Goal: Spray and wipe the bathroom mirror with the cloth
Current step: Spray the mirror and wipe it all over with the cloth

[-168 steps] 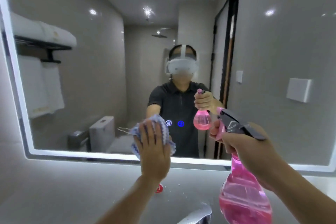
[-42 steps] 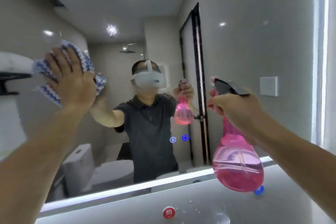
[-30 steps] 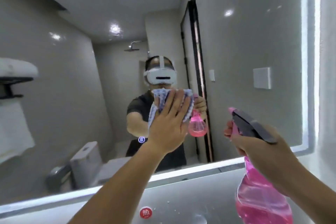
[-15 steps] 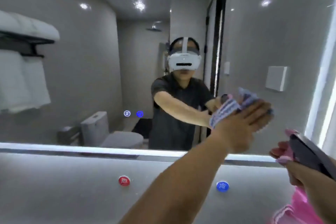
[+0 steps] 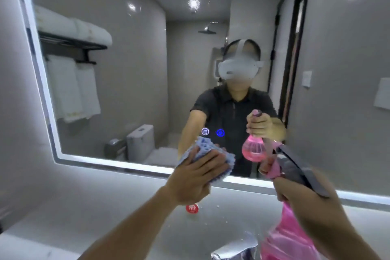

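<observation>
A large lit-edged mirror [image 5: 130, 95] fills the wall ahead. My left hand [image 5: 194, 177] presses a blue-and-white cloth [image 5: 205, 150] flat against the glass at its lower edge, near the middle. To the right, my right hand [image 5: 299, 194] grips the neck of a pink spray bottle [image 5: 289, 238] with a dark trigger head [image 5: 295, 167], held upright just in front of the mirror and pointing left. The bottle's base runs out of view at the bottom.
A chrome faucet [image 5: 234, 249] pokes up at the bottom centre. A red round sticker [image 5: 192, 208] marks the wall below the mirror. Two small lit touch icons [image 5: 213, 132] glow on the glass. The mirror reflects towels on a rack, a toilet and a dark door frame.
My left hand has swept the cloth from the right side of the mirror back down to its lower middle edge. The spray bottle has come up into view on the right.
</observation>
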